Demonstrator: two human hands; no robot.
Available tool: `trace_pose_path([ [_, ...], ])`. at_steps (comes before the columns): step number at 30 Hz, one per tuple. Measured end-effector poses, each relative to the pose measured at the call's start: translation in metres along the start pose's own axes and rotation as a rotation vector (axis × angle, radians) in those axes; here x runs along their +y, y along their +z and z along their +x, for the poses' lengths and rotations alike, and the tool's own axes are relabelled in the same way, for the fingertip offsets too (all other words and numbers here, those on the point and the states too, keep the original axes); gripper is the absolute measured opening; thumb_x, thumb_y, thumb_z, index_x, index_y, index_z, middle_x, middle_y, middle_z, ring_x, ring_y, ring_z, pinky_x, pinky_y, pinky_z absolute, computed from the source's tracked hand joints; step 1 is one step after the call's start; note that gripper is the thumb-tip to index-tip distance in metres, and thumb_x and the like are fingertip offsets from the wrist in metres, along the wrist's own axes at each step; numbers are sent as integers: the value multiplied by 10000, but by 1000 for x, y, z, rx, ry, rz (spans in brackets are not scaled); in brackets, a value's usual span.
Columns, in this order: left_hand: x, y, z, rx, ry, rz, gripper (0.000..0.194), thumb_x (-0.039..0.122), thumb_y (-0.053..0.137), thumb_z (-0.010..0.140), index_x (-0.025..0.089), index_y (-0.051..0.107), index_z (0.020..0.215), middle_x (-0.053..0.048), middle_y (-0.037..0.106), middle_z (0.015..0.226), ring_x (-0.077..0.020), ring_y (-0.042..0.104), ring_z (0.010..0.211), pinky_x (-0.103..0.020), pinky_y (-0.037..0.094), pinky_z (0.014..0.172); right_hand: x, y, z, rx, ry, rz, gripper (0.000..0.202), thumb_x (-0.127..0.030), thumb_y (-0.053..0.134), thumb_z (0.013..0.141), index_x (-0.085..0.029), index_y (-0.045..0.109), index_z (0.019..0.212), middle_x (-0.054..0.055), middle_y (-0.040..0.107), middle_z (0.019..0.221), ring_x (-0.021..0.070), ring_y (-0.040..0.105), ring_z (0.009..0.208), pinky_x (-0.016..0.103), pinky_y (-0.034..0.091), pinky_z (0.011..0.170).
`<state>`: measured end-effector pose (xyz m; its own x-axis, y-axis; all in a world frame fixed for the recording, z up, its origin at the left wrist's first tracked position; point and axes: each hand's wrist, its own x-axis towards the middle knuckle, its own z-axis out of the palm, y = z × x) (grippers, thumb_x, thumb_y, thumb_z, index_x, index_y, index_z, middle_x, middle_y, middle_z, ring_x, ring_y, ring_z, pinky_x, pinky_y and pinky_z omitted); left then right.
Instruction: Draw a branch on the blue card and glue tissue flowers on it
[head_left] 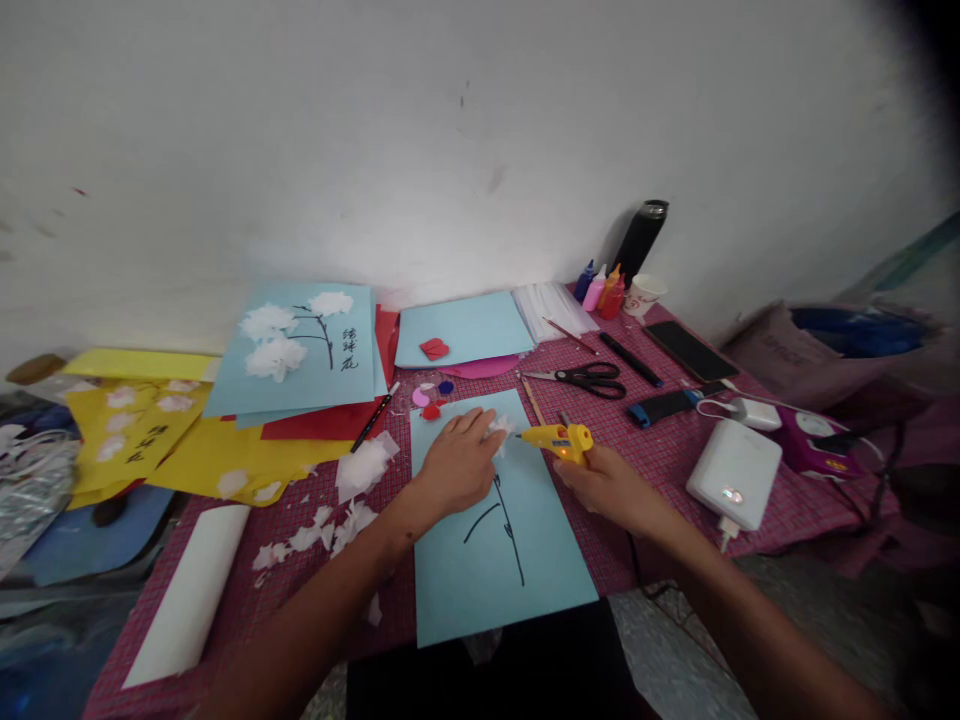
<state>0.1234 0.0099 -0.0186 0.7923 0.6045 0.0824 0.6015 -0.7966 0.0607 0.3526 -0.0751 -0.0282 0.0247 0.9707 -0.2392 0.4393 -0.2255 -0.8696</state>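
A yellow glue gun (556, 438) is gripped in my right hand (600, 485). Its nozzle points left, close to a bit of white tissue paper (505, 432) at the top of a light blue sheet (450, 590). My left hand (459, 462) rests over that sheet, its thumb and fingertips closed on the tissue paper; part of the tissue is hidden under them. Below the hands, a drawn black branch (513, 535) runs down the sheet. Loose tissue scraps (319, 533) and stacked tissue squares (366, 467) lie left of my left hand.
A finished white-flower picture (296, 345) sits back left beside yellow sheets (217, 455). Scissors (589, 379), a black marker (631, 360), a phone (691, 350), paint bottles (612, 297), a paper cup (643, 296) and a black flask (640, 240) stand or lie right; a white power bank (735, 473) is nearer.
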Motion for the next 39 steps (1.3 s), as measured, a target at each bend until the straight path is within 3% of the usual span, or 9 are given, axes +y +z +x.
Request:
trace_pose_path([
  [8,0,1,1,-4,9,-4,502,216,527,870,188,521,1371,-119,425,1523,-306,365,1405,-451,317,1139,4,2,11,-5,-26,-76,159,-313,518,858,-186,566,775,-42,470,573,110,414,487,231,279,446],
  [13,0,1,0,-3,2,1,488,207,516,876,191,523,1364,-116,423,1524,-298,366,1405,-448,318,1135,-2,0,12,-24,-119,-76,143,-269,503,855,-181,617,852,-16,570,665,135,486,563,245,338,506],
  [20,-1,3,0,10,7,-4,487,218,518,878,186,527,1364,-121,429,1518,-311,373,1394,-453,318,1132,-13,-3,8,-39,-97,-135,155,-272,516,852,-186,608,760,-15,568,619,126,479,533,245,316,488],
  [24,-1,3,0,12,9,-21,516,200,527,862,186,513,1378,-121,430,1517,-307,384,1382,-446,334,1118,-14,-9,-3,-83,34,-11,185,-348,549,848,-192,575,753,-53,488,506,102,413,433,234,292,432],
  [26,-1,3,-1,14,14,-29,510,195,527,859,182,520,1369,-122,434,1512,-306,382,1383,-443,335,1118,-10,-18,-10,-47,102,47,234,-403,581,840,-183,577,762,-52,493,466,104,418,406,237,296,415],
  [30,-2,4,-1,23,13,-27,486,190,510,863,174,535,1348,-124,446,1500,-308,380,1384,-452,333,1121,2,-44,-15,70,87,202,347,-486,621,850,-143,658,886,-4,588,500,128,508,456,241,364,447],
  [35,-2,5,-2,32,28,-35,492,192,516,859,170,530,1351,-131,450,1497,-299,386,1384,-446,325,1130,7,-62,7,179,151,444,335,-493,726,790,-167,650,770,5,622,593,115,552,502,222,436,469],
  [39,-3,6,-4,39,22,-50,495,191,514,866,166,524,1359,-144,439,1508,-301,373,1396,-456,311,1138,8,-64,32,135,165,475,349,-472,803,716,-175,620,730,-8,592,584,107,508,468,241,479,457],
])
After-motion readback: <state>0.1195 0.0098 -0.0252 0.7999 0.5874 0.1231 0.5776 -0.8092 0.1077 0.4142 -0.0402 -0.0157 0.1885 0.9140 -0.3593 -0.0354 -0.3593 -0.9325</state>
